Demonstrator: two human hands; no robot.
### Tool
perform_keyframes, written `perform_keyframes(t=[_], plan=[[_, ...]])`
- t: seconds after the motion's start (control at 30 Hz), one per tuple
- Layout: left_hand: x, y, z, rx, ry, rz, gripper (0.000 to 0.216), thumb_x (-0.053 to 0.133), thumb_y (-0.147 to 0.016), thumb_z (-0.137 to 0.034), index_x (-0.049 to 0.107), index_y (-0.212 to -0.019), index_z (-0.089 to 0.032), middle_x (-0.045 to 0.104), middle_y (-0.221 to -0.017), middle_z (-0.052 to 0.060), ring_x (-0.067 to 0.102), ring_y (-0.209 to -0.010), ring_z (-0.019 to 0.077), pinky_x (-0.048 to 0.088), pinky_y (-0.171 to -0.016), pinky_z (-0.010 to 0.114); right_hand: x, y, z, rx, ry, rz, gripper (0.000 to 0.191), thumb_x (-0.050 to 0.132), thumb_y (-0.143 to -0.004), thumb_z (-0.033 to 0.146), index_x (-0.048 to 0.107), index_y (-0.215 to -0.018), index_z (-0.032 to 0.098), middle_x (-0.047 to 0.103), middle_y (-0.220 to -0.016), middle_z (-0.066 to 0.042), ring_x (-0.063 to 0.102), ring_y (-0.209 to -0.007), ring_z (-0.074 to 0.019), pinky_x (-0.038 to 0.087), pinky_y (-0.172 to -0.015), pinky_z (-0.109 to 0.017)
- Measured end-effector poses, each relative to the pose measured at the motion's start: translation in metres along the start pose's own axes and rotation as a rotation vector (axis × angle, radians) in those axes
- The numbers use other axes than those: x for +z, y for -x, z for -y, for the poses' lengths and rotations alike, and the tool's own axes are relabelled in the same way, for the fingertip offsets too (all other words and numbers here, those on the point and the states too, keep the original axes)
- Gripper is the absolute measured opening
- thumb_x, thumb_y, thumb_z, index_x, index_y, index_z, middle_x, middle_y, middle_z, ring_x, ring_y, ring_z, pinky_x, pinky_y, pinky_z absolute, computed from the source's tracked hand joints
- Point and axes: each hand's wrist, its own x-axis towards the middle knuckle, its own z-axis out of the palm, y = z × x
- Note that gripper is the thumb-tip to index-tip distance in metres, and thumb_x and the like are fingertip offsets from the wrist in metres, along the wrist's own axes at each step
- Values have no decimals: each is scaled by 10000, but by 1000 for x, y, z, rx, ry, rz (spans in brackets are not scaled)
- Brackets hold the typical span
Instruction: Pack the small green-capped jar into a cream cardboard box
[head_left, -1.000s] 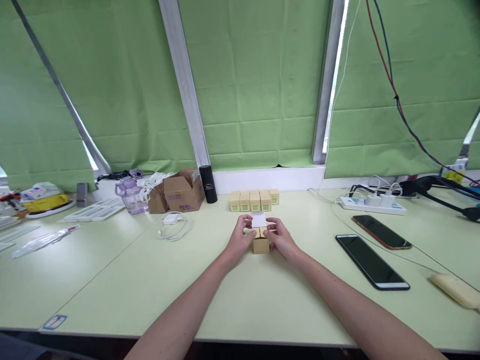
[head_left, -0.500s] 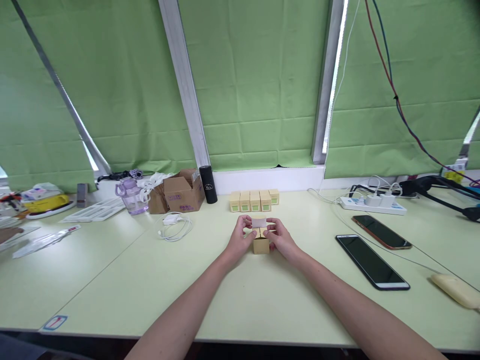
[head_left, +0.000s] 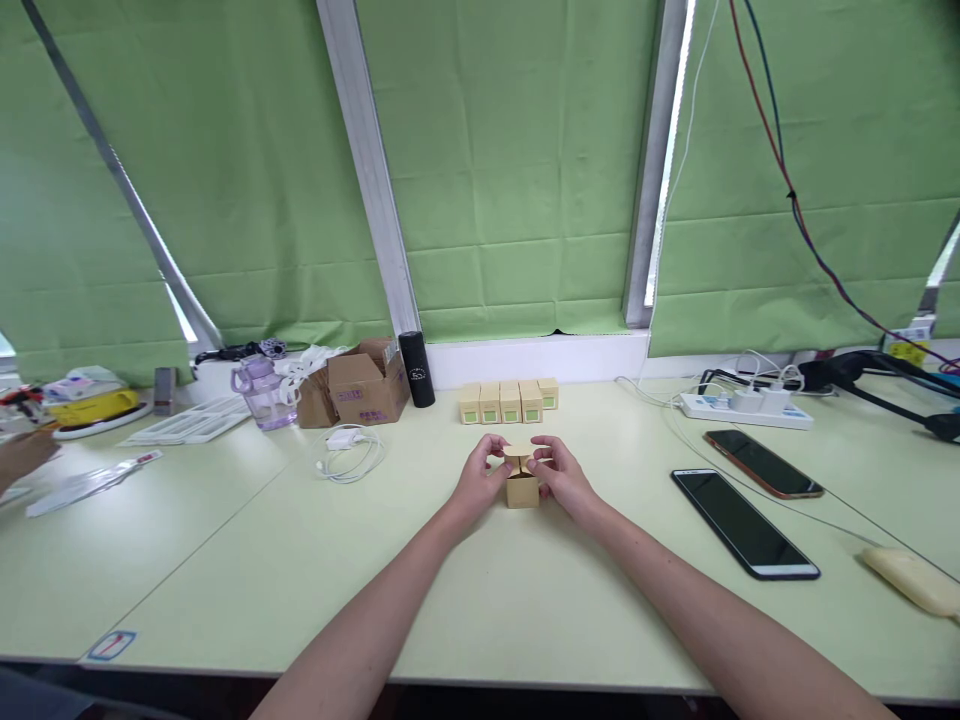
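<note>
A small brown cardboard box (head_left: 523, 492) stands on the table between my two hands, its top flaps partly folded in and its back lid flap tilted over them. My left hand (head_left: 482, 472) grips the box from the left, thumb on a side flap. From the other side my right hand (head_left: 559, 474) holds it, thumb on the right flap and fingers behind. Just beyond, several small closed boxes (head_left: 511, 402) with green-and-white labels stand in a row. What is inside the held box is hidden.
To the right lie two phones (head_left: 746, 524), a yellow case (head_left: 911, 580) and a white power strip (head_left: 746, 408). At left are a coiled white charger cable (head_left: 350, 453), an open carton (head_left: 367, 382), a black cylinder (head_left: 416, 369) and a purple bottle (head_left: 262, 393). Another person's hand (head_left: 26, 455) is at far left.
The box's lid flap has come down from upright toward the opening, between my hands. My hands have barely moved. The other person's hand at far left has moved further into view.
</note>
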Motion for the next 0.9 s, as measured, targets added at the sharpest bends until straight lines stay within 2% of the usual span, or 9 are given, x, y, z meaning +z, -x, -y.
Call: perform_keyframes(t=[0.17,0.3,0.43,0.6,0.77,0.9], plan=[[0,1,-4,5,1,3,194,707,-867,-337,612,-1006,-241,679,-1129,59,591,-1119,255,435,-932,370,-2,2,2,-131,14,-28,475,793,-701,471,652,-1107,267,597,-1025,-32,573,-838,-203,452,-559,-285],[1,1,-6,3,2,6,174,692,-873,-338,610,-987,-235,680,-1115,60,590,-1108,258,432,-935,382,-5,6,8,-317,107,-49,351,722,-829,490,690,-1094,263,647,-1033,-52,584,-929,-228,489,-681,-314],[1,0,-5,5,13,8,167,685,-861,-328,610,-974,-231,680,-1106,60,600,-1108,259,433,-933,382,-4,12,13,-422,203,-65,243,721,-868,444,706,-1038,272,678,-1120,-75,585,-1004,-254,514,-778,-361],[0,0,-9,-30,60,7,165,686,-799,-278,620,-941,-224,682,-1089,57,596,-1106,255,442,-920,360,-4,14,13,-483,279,-67,160,714,-874,383,694,-987,271,680,-1111,-82,574,-1014,-265,508,-778,-376],[-3,1,-11,-9,186,20,221,584,-744,-204,636,-958,-217,664,-1056,56,592,-1094,251,456,-956,363,-6,12,9,-561,350,-63,126,683,-878,327,682,-989,265,670,-1079,-80,574,-1010,-268,496,-754,-385],[-5,1,-12,26,223,17,184,574,-799,-248,632,-970,-213,656,-1056,63,590,-1093,259,450,-982,378,-8,10,5,-617,397,-48,84,664,-866,250,665,-950,263,664,-1046,-76,570,-1016,-268,485,-735,-379]])
